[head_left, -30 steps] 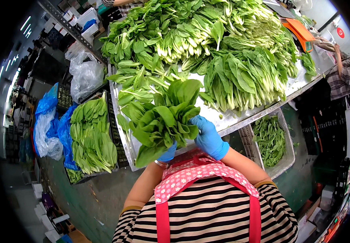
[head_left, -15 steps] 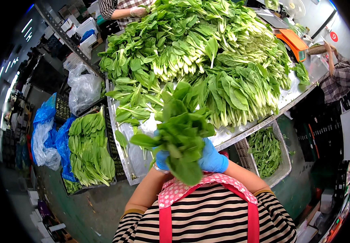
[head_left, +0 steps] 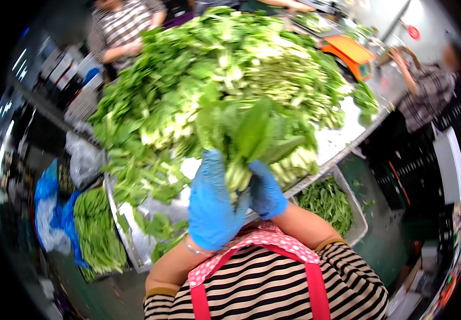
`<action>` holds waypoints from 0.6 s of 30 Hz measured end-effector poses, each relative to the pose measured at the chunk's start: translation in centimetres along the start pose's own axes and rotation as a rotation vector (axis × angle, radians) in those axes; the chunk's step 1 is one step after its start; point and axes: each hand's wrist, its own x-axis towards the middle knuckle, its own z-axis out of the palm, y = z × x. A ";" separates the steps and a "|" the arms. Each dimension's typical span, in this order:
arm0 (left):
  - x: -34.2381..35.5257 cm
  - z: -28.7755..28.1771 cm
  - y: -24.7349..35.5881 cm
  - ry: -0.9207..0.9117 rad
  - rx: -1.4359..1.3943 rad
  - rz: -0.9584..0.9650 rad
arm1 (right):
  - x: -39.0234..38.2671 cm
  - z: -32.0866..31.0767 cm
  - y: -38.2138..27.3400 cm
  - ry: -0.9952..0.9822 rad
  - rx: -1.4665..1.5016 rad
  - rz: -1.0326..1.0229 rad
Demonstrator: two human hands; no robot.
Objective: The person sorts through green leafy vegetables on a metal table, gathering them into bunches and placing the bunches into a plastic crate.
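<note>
A bunch of leafy greens with pale stems (head_left: 254, 130) is held between my two hands over the table's near edge, leaves pointing away from me. My left hand (head_left: 209, 205), in a blue glove, presses along the left side of the stems with its fingers fairly straight. From the right, my blue-gloved right hand (head_left: 268, 192) closes round the stem ends; some of its fingertips are hidden. Behind the bunch, a big heap of the same greens (head_left: 150, 101) covers much of the metal table (head_left: 337, 136). A few loose leaves (head_left: 161, 226) lie near my left wrist.
An orange scale (head_left: 350, 53) stands at the far right of the table. Crates of greens sit below, one at left (head_left: 99, 229) beside blue and clear plastic bags (head_left: 54, 208), one at right (head_left: 361, 213). Co-workers stand at far left (head_left: 126, 32) and right (head_left: 428, 90).
The bunch has turned from leaves toward me to leaves pointing away, stems near. My hands have shifted round it, and the left now shows its back. The view has swung to the right.
</note>
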 end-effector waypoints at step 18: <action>8.1 12.4 5.4 -0.191 -0.181 0.023 | 1.7 -21.1 -37.3 0.495 -1.111 -1.037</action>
